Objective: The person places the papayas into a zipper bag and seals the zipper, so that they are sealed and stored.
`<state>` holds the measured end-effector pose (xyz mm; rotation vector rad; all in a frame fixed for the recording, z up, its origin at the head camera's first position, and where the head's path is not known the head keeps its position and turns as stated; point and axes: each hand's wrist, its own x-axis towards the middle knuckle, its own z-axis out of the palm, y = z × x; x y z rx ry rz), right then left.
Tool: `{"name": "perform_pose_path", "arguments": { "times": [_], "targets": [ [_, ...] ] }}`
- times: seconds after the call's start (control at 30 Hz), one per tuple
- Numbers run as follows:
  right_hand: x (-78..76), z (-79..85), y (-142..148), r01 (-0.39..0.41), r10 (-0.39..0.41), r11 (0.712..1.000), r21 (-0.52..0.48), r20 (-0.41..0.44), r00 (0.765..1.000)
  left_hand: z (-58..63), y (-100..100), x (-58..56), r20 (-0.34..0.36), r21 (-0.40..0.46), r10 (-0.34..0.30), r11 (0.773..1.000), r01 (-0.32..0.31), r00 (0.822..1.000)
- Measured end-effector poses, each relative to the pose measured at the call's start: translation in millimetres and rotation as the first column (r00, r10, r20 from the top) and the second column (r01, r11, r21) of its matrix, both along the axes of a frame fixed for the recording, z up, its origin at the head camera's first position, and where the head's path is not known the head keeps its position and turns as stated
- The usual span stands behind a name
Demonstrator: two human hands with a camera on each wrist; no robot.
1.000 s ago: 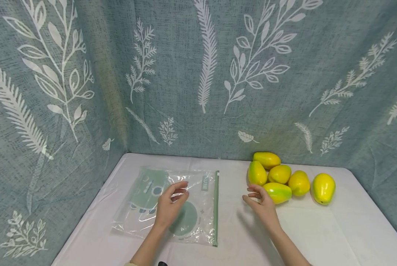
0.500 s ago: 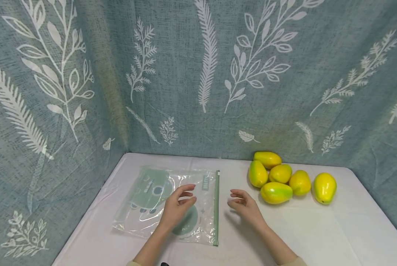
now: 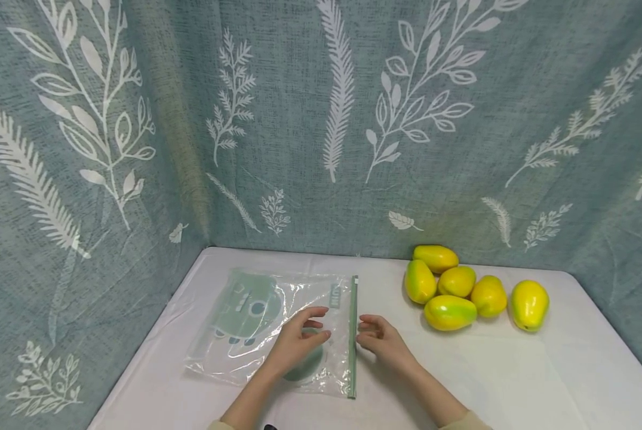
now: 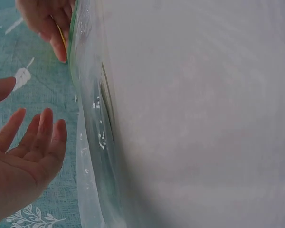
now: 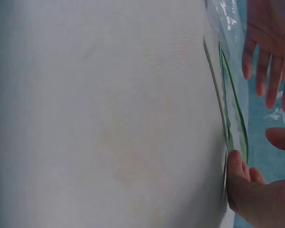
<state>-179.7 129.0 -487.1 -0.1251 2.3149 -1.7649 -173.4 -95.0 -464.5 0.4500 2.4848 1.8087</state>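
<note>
A clear plastic zip bag [image 3: 248, 310] with green animal prints lies flat, its green zip edge [image 3: 352, 364] facing right. Over the bag's right half hovers my left hand [image 3: 298, 341], fingers relaxed and holding nothing; the left wrist view shows its fingers [image 4: 45, 135] apart from the plastic. My right hand [image 3: 386, 345] is just right of the zip edge, fingers loosely bent and fingertips right at the strip. In the right wrist view, the right hand [image 5: 254, 197] has its fingers beside the green edge, with the thumb held away from them.
Several yellow-green, mango-shaped fruits [image 3: 449, 312] sit at the back right of the white-covered table [image 3: 503, 382]; one fruit [image 3: 530, 305] stands apart on the right. A blue-green curtain [image 3: 299, 149] with white leaf prints hangs behind and at the sides.
My right hand has moved left, away from the fruits, to the bag's zip edge. My left hand has shifted right and slightly nearer across the bag. Bag and fruits stay put.
</note>
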Motion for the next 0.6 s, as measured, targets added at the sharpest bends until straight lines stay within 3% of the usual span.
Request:
{"name": "perform_pose_path", "arguments": {
  "times": [0.33, 0.6],
  "targets": [
    [-1.3, -3.0, -6.5, -0.012, 0.012, 1.000, 0.004, 0.026, 1.000, -0.9, 4.0, 0.7, 0.022, -0.037, -0.077, 0.996, 0.078, 0.997],
    [-1.7, -3.0, -10.4, -0.006, 0.007, 0.999, -0.040, 0.030, 1.000, -3.5, 4.7, -0.3, 0.007, -0.067, -0.083, 0.994, 0.083, 0.997]
  ]
}}
